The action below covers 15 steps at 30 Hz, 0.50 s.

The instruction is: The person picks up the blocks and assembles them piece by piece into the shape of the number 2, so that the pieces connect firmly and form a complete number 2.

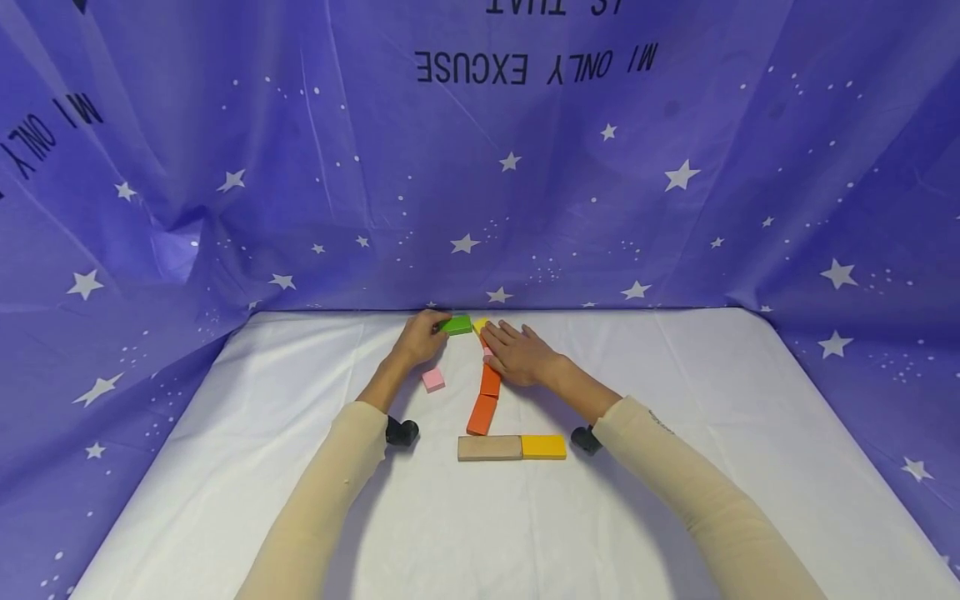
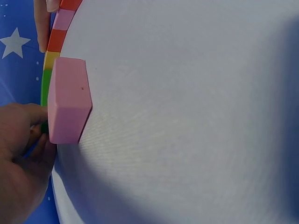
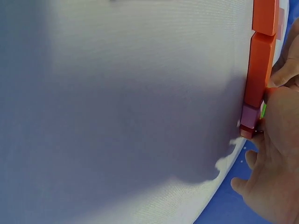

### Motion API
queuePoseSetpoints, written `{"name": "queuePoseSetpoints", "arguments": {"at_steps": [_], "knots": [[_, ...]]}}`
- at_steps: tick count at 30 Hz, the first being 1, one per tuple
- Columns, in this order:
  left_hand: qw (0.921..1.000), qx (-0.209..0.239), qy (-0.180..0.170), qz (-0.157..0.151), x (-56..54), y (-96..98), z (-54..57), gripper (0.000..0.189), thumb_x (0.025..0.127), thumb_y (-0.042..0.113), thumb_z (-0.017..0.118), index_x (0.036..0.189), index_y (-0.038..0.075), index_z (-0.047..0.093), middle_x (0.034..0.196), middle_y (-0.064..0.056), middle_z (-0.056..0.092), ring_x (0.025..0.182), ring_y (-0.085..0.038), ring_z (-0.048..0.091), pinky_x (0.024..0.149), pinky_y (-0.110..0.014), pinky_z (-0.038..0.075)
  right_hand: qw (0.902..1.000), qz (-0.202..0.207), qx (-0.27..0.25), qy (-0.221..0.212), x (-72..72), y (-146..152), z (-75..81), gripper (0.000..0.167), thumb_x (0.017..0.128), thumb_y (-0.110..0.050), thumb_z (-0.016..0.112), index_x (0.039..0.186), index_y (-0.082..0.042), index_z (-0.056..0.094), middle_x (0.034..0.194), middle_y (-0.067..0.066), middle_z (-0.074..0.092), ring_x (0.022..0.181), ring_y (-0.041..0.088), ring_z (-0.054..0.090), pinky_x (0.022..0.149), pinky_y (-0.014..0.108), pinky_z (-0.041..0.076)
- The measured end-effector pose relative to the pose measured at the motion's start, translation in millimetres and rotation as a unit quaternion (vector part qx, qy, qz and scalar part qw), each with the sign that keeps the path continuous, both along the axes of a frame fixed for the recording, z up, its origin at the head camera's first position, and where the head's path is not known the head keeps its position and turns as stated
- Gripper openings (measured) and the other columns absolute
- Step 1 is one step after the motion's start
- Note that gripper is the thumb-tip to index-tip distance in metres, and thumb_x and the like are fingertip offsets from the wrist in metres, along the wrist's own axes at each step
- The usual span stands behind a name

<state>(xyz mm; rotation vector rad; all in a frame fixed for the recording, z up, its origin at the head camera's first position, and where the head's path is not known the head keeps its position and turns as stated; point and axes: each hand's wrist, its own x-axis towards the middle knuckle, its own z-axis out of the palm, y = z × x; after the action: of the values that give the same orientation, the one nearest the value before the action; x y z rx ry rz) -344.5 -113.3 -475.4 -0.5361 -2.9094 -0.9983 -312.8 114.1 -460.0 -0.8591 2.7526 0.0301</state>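
Note:
At the far end of the table my left hand (image 1: pixel 422 337) pinches the left end of a green block (image 1: pixel 455 325) between thumb and fingers. Just right of that block is a small yellow block (image 1: pixel 481 326). My right hand (image 1: pixel 517 354) touches the upper part of a curved row of blocks, its fingers extended and partly covering them. In the right wrist view, a pink block (image 3: pixel 251 115) and a small red block (image 3: pixel 247 132) lie by those fingers. Two longer orange-red blocks (image 1: pixel 490 381) continue the row towards me. A loose pink block (image 2: pixel 70 100) stands near my left hand.
Nearer to me, a plain wooden block (image 1: pixel 490 448) and a yellow block (image 1: pixel 543 447) lie end to end across the foot of the row. A white cloth (image 1: pixel 675 517) covers the table. Behind it hangs a purple star-patterned curtain (image 1: pixel 570 208).

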Motion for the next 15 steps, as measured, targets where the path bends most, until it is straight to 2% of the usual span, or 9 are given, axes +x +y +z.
{"name": "queuePoseSetpoints", "arguments": {"at_steps": [8, 15], "knots": [[1.0, -0.005, 0.002, -0.007, -0.1, 0.4, 1.2, 0.039, 0.096, 0.002, 0.059, 0.134, -0.004, 0.06, 0.135, -0.023, 0.057, 0.128, -0.037, 0.05, 0.109, -0.047, 0.041, 1.0, 0.001, 0.002, -0.001, -0.9, -0.3, 0.0, 0.062, 0.109, -0.043, 0.024, 0.162, -0.013, 0.012, 0.166, 0.005, 0.009, 0.151, 0.026, 0.008, 0.121, 0.054, 0.01], [1.0, -0.005, 0.001, -0.008, -0.3, 1.1, 1.4, 0.038, 0.096, 0.002, 0.059, 0.134, -0.005, 0.06, 0.135, -0.023, 0.057, 0.128, -0.037, 0.05, 0.109, -0.046, 0.04, 1.0, -0.003, -0.002, 0.0, -4.2, 0.0, -6.4, 0.062, 0.109, -0.043, 0.024, 0.162, -0.013, 0.012, 0.166, 0.005, 0.009, 0.152, 0.026, 0.008, 0.121, 0.054, 0.009]]}}
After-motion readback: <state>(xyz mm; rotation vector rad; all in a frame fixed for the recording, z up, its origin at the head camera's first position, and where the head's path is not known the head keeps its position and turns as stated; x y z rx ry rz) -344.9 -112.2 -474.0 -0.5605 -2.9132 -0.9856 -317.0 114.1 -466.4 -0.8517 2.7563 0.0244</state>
